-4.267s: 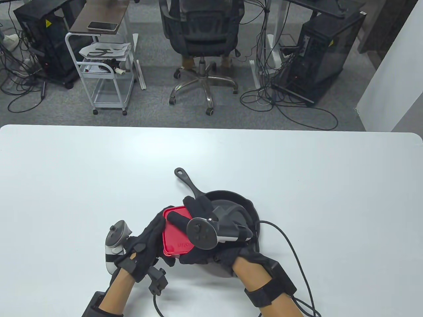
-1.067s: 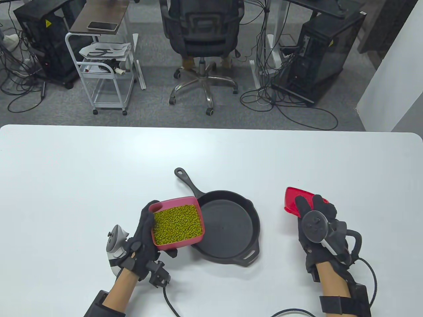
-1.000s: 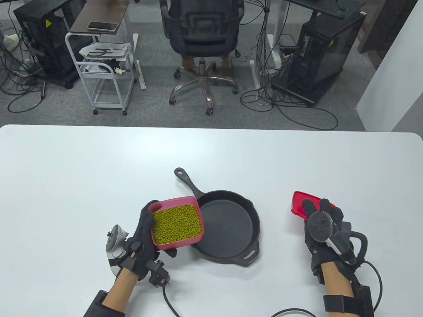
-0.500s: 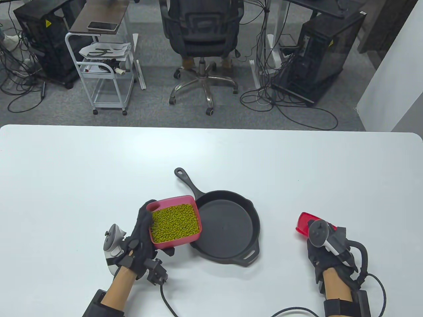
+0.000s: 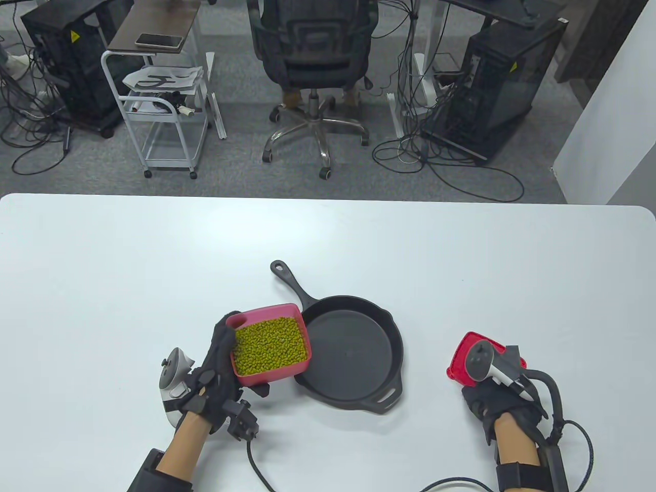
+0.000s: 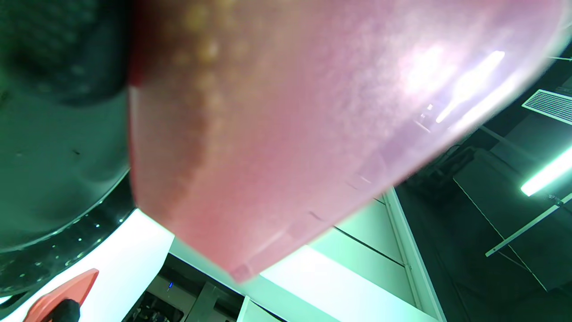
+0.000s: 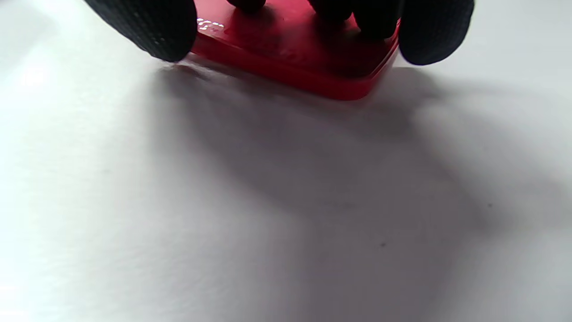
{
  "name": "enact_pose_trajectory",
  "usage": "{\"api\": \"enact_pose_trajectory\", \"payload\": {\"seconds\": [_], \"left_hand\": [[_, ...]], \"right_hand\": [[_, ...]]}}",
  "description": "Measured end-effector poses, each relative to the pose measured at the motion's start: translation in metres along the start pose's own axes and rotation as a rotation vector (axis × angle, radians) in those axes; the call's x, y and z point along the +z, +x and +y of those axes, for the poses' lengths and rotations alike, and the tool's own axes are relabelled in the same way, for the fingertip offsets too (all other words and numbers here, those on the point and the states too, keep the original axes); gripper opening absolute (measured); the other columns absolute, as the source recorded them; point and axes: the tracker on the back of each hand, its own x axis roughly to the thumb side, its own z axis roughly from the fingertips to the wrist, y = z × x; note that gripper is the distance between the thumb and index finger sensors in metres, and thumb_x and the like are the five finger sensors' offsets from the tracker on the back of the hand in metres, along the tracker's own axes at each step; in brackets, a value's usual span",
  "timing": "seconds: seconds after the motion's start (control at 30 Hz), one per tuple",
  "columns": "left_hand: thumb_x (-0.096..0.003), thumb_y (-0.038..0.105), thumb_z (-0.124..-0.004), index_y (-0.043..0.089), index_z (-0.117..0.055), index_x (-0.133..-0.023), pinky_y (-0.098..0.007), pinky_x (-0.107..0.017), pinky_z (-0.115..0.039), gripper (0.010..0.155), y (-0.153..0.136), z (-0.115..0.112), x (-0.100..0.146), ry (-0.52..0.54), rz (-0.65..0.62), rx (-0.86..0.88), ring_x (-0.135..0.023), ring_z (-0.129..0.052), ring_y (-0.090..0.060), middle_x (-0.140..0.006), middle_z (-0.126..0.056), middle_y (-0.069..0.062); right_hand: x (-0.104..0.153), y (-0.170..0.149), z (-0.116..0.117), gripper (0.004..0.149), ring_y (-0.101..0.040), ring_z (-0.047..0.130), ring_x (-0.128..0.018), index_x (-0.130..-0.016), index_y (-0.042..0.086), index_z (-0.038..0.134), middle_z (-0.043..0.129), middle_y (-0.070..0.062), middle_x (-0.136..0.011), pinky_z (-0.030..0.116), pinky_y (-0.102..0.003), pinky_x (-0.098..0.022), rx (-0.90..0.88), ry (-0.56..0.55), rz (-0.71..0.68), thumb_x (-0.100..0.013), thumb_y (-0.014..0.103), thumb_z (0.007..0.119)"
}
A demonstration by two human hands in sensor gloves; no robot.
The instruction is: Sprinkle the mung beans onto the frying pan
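A black cast-iron frying pan (image 5: 353, 353) sits empty near the middle of the white table, handle pointing to the far left. My left hand (image 5: 223, 361) grips an open pink container (image 5: 287, 372) full of green mung beans (image 5: 269, 344) at the pan's left rim. In the left wrist view the container (image 6: 290, 125) fills the frame, with the pan's edge (image 6: 53, 241) below. My right hand (image 5: 494, 394) holds the red lid (image 5: 461, 359) down at the table right of the pan. In the right wrist view my fingertips (image 7: 152, 31) rest on the lid (image 7: 304, 67) lying on the table.
The white table (image 5: 154, 256) runs wide to the left, right and far side. Glove cables (image 5: 579, 435) trail near the front edge. An office chair (image 5: 312, 61), a cart (image 5: 159, 102) and computer towers stand on the floor beyond the table.
The lid came off the container. My right hand carried it right of the pan and lowered it to the table. My left hand shifted the bean container slightly left.
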Motion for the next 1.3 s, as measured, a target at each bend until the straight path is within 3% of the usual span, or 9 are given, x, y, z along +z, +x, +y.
{"api": "enact_pose_trajectory", "payload": {"seconds": [0.23, 0.4, 0.6, 0.77, 1.0, 1.13, 1.3], "left_hand": [[-0.0453, 0.079, -0.064, 0.044, -0.032, -0.108, -0.044, -0.022, -0.094, 0.078, -0.001, 0.002, -0.001, 0.000, 0.015, -0.023, -0.064, -0.091, -0.041, -0.108, -0.051, -0.014], [-0.0450, 0.078, -0.067, 0.046, -0.035, -0.108, -0.046, -0.022, -0.094, 0.078, -0.001, 0.003, -0.001, 0.014, 0.033, -0.053, -0.064, -0.091, -0.042, -0.108, -0.053, -0.013], [-0.0453, 0.078, -0.067, 0.046, -0.034, -0.108, -0.046, -0.023, -0.093, 0.078, -0.003, 0.004, -0.003, 0.015, 0.046, -0.076, -0.065, -0.091, -0.042, -0.108, -0.053, -0.013], [-0.0454, 0.077, -0.068, 0.045, -0.034, -0.108, -0.046, -0.023, -0.093, 0.078, -0.005, 0.004, -0.004, 0.020, 0.053, -0.095, -0.065, -0.091, -0.042, -0.108, -0.052, -0.014], [-0.0454, 0.077, -0.068, 0.045, -0.034, -0.108, -0.046, -0.023, -0.093, 0.078, -0.007, 0.002, -0.004, 0.017, 0.065, -0.129, -0.065, -0.091, -0.042, -0.108, -0.052, -0.014], [-0.0455, 0.077, -0.068, 0.045, -0.034, -0.108, -0.046, -0.023, -0.093, 0.078, -0.007, 0.000, -0.004, 0.015, 0.063, -0.136, -0.065, -0.091, -0.042, -0.108, -0.052, -0.014], [-0.0456, 0.077, -0.067, 0.044, -0.033, -0.108, -0.046, -0.023, -0.093, 0.078, -0.006, -0.003, -0.004, 0.013, 0.051, -0.148, -0.065, -0.091, -0.042, -0.108, -0.051, -0.014]], "right_hand": [[0.001, -0.003, -0.011, 0.072, -0.052, 0.042, -0.106, -0.115, 0.029, 0.037, 0.031, -0.022, -0.123, 0.057, -0.066, -0.069, -0.067, -0.035, 0.005, -0.055, 0.057, 0.066], [0.017, 0.017, -0.041, 0.069, -0.053, 0.045, -0.105, -0.114, 0.026, 0.045, 0.037, -0.022, -0.122, 0.057, -0.067, -0.069, -0.114, -0.143, -0.093, -0.056, 0.054, 0.069], [0.057, 0.087, -0.089, 0.064, -0.051, 0.060, -0.100, -0.111, 0.024, 0.056, 0.057, -0.020, -0.117, 0.064, -0.063, -0.066, -0.246, -0.299, -0.400, -0.055, 0.049, 0.075], [0.093, 0.161, -0.115, 0.060, -0.049, 0.067, -0.096, -0.108, 0.024, 0.062, 0.064, -0.017, -0.114, 0.068, -0.060, -0.064, -0.306, -0.341, -0.659, -0.054, 0.044, 0.081], [0.124, 0.248, -0.125, 0.056, -0.047, 0.072, -0.094, -0.105, 0.024, 0.067, 0.069, -0.015, -0.111, 0.071, -0.057, -0.063, -0.308, -0.281, -0.884, -0.053, 0.039, 0.085], [0.119, 0.281, -0.115, 0.053, -0.047, 0.072, -0.093, -0.102, 0.024, 0.072, 0.070, -0.015, -0.111, 0.072, -0.056, -0.063, -0.214, -0.214, -0.876, -0.053, 0.038, 0.086], [0.101, 0.302, -0.097, 0.061, -0.050, 0.061, -0.099, -0.107, 0.023, 0.066, 0.055, -0.020, -0.117, 0.069, -0.054, -0.066, -0.132, -0.095, -0.816, -0.052, 0.040, 0.088]]}}
